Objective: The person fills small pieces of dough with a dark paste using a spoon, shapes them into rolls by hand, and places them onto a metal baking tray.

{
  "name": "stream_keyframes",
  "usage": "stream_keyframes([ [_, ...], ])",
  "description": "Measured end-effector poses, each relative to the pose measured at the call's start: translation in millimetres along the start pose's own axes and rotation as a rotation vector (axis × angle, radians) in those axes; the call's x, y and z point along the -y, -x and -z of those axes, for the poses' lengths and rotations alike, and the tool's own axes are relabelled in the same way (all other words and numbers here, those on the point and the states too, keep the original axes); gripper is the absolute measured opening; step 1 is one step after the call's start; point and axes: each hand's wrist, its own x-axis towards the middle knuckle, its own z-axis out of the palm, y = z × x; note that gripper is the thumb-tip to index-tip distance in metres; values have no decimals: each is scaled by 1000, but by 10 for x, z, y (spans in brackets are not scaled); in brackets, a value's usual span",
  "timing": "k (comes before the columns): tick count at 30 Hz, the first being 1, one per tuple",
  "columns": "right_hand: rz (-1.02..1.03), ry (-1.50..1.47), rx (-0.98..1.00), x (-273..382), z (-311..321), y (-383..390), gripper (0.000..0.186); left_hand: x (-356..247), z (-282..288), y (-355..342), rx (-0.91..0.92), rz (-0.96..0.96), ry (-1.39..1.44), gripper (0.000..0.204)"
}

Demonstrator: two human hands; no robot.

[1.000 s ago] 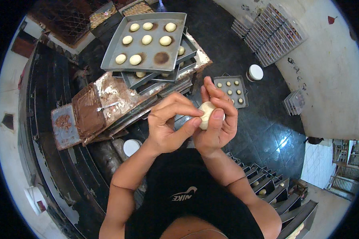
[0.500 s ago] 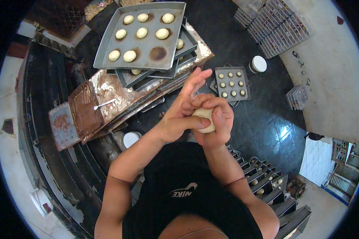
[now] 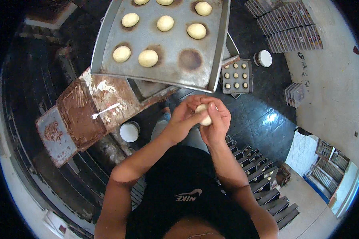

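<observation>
Between my two hands, in front of my chest, is a pale round dough ball (image 3: 203, 116). My left hand (image 3: 183, 119) wraps it from the left, its thumb pressed across the dough. From the other side my right hand (image 3: 218, 122) cups it with bent fingers. The fingers of both hands meet beyond the ball and hide part of it. Just past my hands a large square metal baking tray (image 3: 163, 75) carries several dough balls (image 3: 165, 23) in rows. One dark round mark (image 3: 190, 59) near its closest right corner has no dough on it.
Left of the tray lies a board with brown filling (image 3: 79, 107) and a white spatula (image 3: 105, 111). A white-lidded bucket (image 3: 129, 132) stands below it. On the floor sit a smaller-looking tray of dough balls (image 3: 237, 83), another bucket (image 3: 264, 58) and, to my right, stacked trays (image 3: 263, 183).
The big tray looks larger and closer as the view has shifted forward. My left fingers, stretched out before, have curled in around the dough ball.
</observation>
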Motion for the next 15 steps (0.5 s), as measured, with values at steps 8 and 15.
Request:
stream_keyframes([
  [8, 646, 1499, 444, -244, -80, -1540, 40, -517, 845, -184, -412, -749, -991, 39],
  [15, 274, 1573, 668, 98, -352, -1841, 64, -683, 1086, -327, -361, -704, -991, 39],
])
